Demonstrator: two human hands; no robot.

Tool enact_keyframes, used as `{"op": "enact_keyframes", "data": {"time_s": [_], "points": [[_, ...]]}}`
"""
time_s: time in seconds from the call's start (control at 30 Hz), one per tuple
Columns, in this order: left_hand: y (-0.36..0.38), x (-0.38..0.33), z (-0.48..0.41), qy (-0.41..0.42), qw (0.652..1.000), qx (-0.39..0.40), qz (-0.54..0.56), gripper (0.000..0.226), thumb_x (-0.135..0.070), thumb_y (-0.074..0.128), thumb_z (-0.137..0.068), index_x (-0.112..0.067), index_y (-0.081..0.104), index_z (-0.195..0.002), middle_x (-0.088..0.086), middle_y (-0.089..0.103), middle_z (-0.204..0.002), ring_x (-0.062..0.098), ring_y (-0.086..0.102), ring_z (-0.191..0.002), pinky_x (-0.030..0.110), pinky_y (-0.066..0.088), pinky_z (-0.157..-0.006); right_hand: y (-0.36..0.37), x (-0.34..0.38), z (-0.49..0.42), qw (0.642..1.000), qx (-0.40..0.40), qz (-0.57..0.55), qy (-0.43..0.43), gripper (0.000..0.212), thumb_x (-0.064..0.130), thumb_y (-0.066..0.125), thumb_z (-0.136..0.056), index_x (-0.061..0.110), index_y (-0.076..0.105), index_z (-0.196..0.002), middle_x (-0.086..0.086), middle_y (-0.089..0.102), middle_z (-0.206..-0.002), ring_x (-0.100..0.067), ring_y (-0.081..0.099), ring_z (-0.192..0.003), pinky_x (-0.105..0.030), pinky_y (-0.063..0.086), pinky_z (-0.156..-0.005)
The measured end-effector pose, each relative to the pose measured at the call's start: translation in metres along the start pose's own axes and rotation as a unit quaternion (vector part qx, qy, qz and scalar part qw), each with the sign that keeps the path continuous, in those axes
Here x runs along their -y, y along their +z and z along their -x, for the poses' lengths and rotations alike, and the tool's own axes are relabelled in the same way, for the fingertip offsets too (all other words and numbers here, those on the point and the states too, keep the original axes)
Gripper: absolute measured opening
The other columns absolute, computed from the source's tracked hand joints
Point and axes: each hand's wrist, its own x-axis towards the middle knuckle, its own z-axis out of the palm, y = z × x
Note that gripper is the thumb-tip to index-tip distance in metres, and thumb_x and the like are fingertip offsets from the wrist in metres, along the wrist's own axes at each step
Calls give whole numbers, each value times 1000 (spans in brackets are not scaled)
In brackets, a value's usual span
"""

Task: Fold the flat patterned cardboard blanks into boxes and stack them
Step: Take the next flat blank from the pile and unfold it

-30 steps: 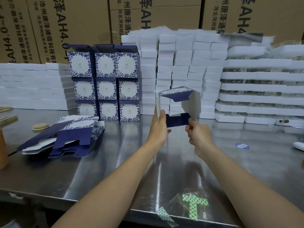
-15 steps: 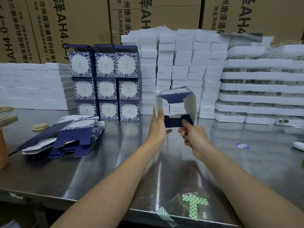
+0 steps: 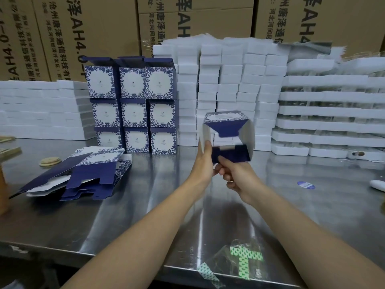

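I am reading "AH4.0" printed large beside Chinese lettering on the brown cartons point(image 3: 93, 28) behind. My left hand point(image 3: 205, 163) is gripping the left wall of the half-folded box point(image 3: 225, 119), held above the steel table point(image 3: 125, 195) before the white foam stacks point(image 3: 229, 80). My right hand point(image 3: 239, 176) is pinching its dark blue bottom flap point(image 3: 231, 154). Flat blanks point(image 3: 93, 176) are lying left, near the stacked boxes point(image 3: 133, 113), with steel showing between them and my hands.

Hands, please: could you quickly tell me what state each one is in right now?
Left hand: grips the left wall of the half-folded box.
Right hand: pinches the box's dark bottom flap.
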Motion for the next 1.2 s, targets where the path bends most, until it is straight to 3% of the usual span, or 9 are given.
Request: {"op": "enact_keyframes", "data": {"time_s": [0.1, 0.2, 0.33, 0.43, 0.67, 0.8, 0.97, 1.07, 1.2], "points": [[3, 6, -2, 15, 999, 37, 3, 42, -35, 47, -112, -33, 39, -154, -15, 76, -91, 12, 69, -78, 31, 65, -79, 1, 1, -1, 998, -29, -10, -46, 30, 28, 70, -100, 6, 74, -80, -4, 61, -66, -10, 41, -50, -21, 29, -45], [0, 5, -3, -35, 998, 36, 28, 43, -34, 54, -110, -20, 45, -151, -5, 74, -94, 14, 70, -77, 32, 65, -74, 1, 4, 2, 999, 9, -20, -47, 29, 32, 71, -99, 8, 74, -83, -4, 62, -69, -10, 41, -52, -21, 28, -46], [-6, 5, -5, -102, 993, -13, 53, 32, -33, 44, -114, -10, 57, -95, -1, 55, -54, 14, 54, -45, 29, 57, -57, 5, 5, 8, 994, 80, 73, -15, 34, 45, 74, -95, 12, 79, -90, 0, 65, -75, -8, 48, -56, -21, 30, -50], [-13, 3, -8, -105, 988, -90, 75, 18, -23, 42, -114, -14, 58, -113, 8, 73, -81, 15, 67, -53, 26, 58, -52, 2, 8, 12, 984, 88, 157, 12, 46, 63, 77, -86, 18, 83, -94, 4, 69, -80, -9, 53, -60, -21, 34, -53], [-29, 6, -14, -62, 989, -128, -39, 60, -13, 36, -114, -36, 18, -167, 9, 59, -145, 37, 72, -113, 46, 60, -97, -10, 9, 0, 951, -172, 232, -111, 65, 80, 73, -75, 19, 57, -85, 5, 61, -79, -18, 59, -74, -33, 42, -65], [-30, 10, -10, 3, 972, -86, -217, 73, -7, 39, -108, -41, 14, -168, 0, 55, -141, 31, 64, -119, 51, 55, -104, -16, 12, -1, 941, -197, 242, -129, 72, 92, 56, -75, 21, 43, -76, 6, 52, -69, -18, 48, -64, -36, 38, -60], [-29, 10, -12, 33, 961, -75, -266, 77, -5, 39, -106, -43, 12, -168, -1, 58, -131, 30, 64, -112, 46, 55, -100, -21, 15, -4, 940, -243, 190, -145, 73, 93, 51, -79, 21, 38, -70, 20, 47, -55, -5, 44, -51, -35, 36, -60], [-31, 8, -13, 45, 965, -66, -250, 75, -6, 40, -105, -44, 19, -167, -5, 59, -132, 28, 64, -116, 48, 55, -101, -28, 19, -5, 933, -271, 140, -189, 57, 82, 58, -87, 25, 64, -85, 18, 67, -80, -3, 59, -70, -28, 44, -67], [-32, 8, -17, 41, 969, -68, -235, 68, -13, 42, -107, -41, 24, -166, 1, 61, -132, 30, 66, -117, 52, 54, -104, -34, 23, -4, 927, -240, 156, -244, 25, 57, 60, -100, 34, 70, -101, 13, 68, -93, 0, 59, -78, -24, 45, -69]]}}
